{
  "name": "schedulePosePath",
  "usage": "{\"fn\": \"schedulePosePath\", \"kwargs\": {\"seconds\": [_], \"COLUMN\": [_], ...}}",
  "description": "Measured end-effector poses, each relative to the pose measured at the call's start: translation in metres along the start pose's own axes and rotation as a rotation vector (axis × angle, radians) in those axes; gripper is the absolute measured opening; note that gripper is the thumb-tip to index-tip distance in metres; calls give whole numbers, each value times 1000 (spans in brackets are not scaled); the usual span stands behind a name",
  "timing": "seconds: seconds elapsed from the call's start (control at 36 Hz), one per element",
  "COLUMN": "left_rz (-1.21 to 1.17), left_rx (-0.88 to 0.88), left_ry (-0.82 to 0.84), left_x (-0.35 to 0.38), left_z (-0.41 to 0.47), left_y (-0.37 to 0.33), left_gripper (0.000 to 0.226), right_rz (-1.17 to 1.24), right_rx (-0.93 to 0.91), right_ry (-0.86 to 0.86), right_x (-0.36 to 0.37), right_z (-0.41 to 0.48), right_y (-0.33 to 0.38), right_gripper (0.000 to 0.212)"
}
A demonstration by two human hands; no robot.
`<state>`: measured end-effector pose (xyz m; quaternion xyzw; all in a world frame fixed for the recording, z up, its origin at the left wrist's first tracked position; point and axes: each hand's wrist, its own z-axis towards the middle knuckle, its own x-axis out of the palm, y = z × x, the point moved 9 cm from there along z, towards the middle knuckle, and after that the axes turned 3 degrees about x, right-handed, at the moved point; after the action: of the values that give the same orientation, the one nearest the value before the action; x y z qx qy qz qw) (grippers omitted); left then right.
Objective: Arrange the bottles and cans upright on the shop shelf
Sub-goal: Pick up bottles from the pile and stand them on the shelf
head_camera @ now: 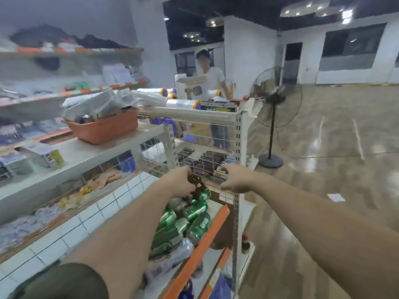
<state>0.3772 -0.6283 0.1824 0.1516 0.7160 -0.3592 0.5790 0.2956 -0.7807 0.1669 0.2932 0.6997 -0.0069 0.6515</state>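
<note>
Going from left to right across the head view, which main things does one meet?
Orange basin → left hand → brown bottle, held by that hand → right hand → pedestal fan.

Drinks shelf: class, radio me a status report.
Left hand grips brown bottle. Right hand beside it, grip unclear. Green cans lie heaped, not upright.

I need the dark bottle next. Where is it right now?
Head view, centre: the left hand grips the dark bottle just above the heap of green cans, with the right hand close on its right.
</note>
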Motion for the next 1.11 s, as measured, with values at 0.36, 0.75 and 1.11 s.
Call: {"fn": "schedulePosePath", "kwargs": {"seconds": [0.36, 0.75, 1.11], "left_rz": [-135, 19, 359], "left_rx": [-212, -191, -108], "left_ry": [12, 180, 136], "left_x": [28, 117, 140], "left_z": [84, 176, 217], "left_y": [118, 146, 146], "left_gripper": [50, 76, 102], "right_rz": [-41, 86, -273], "right_rx": [-82, 89, -386], "right_ry": [142, 267, 378], "right_x": [51, 129, 145], "right_z": [144, 247, 296], "right_y": [34, -22, 1], "right_gripper": [80, 72, 95]}}
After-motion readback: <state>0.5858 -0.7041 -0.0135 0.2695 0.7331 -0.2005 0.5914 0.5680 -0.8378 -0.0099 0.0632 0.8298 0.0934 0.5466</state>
